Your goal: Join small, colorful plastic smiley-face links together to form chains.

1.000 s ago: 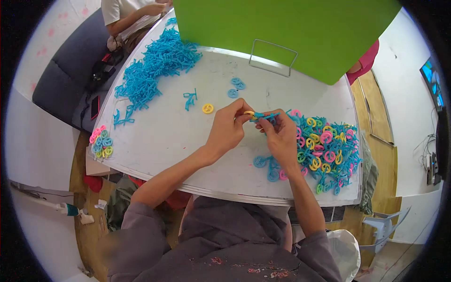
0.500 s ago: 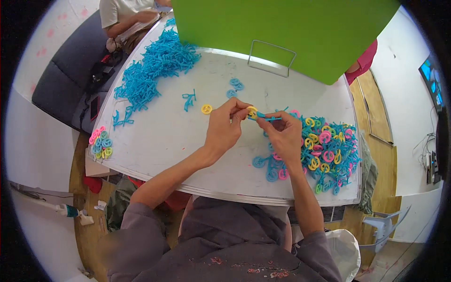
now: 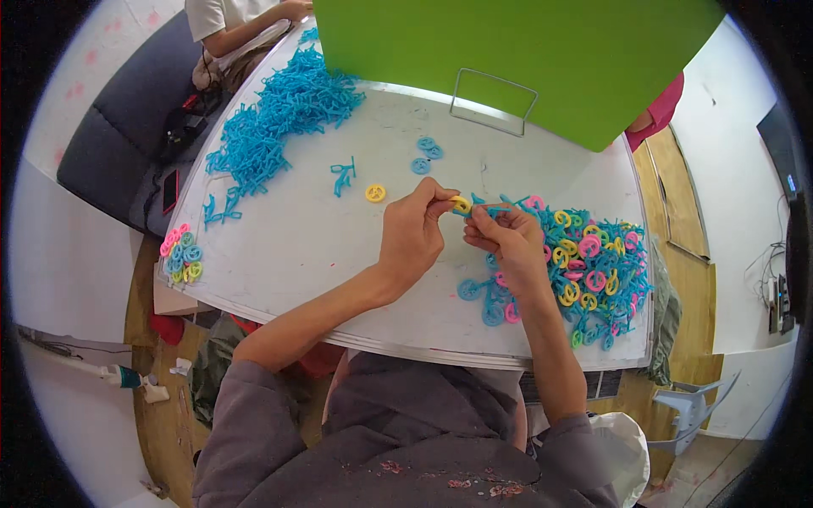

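Over the middle of the table, my left hand (image 3: 413, 230) pinches a small yellow wheel (image 3: 460, 205) between thumb and fingers. Close against that wheel, my right hand (image 3: 513, 244) is closed on a thin blue plastic piece (image 3: 479, 203), partly hidden by the fingers. Whether wheel and piece are joined, I cannot make out. To the left of my left hand lies another yellow wheel (image 3: 375, 193). Beside my right hand spreads a pile of blue pieces with coloured wheels (image 3: 593, 271) in pink, yellow, green and blue.
A heap of blue plastic pieces (image 3: 288, 110) covers the far left of the white table (image 3: 313, 254). Several blue wheels (image 3: 428, 152) and a few loose blue pieces (image 3: 343, 178) lie mid-table. Coloured wheels (image 3: 181, 252) sit at the left edge. A large green board (image 3: 517, 59) stands at the back; a person (image 3: 241, 34) sits far left.
The yellow wheel has turned slightly in my left hand, and my right fingers have curled closer round the blue piece. The other person's arm has moved up and right.
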A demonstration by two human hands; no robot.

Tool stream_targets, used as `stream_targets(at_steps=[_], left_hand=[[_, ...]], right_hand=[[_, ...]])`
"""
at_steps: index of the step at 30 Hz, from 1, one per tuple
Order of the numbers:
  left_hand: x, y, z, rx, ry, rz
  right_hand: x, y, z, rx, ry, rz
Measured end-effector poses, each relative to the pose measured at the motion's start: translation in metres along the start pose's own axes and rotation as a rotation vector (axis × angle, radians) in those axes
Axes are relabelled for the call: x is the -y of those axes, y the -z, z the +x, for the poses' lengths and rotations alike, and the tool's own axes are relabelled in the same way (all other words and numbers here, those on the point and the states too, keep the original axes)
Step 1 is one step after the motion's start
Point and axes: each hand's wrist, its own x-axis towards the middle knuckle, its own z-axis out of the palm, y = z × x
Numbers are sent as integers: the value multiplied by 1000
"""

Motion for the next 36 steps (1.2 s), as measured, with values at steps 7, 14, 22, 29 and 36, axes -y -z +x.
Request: stream_targets(at_steps=[7,14,22,29,36], left_hand=[[6,-4,-1,-15,145,-240],[-3,-3,2,18,170,-178],[8,11,10,201,193,-134],[-5,8,9,232,233,-143],[2,8,8,-71,-111,159]], right_hand=[[-2,-4,2,-43,-108,76],[-7,-13,0,-168,140,-52],[6,0,5,-133,241,-499],[8,0,4,-143,329,-431],[8,-24,-5,-261,382,-351]])
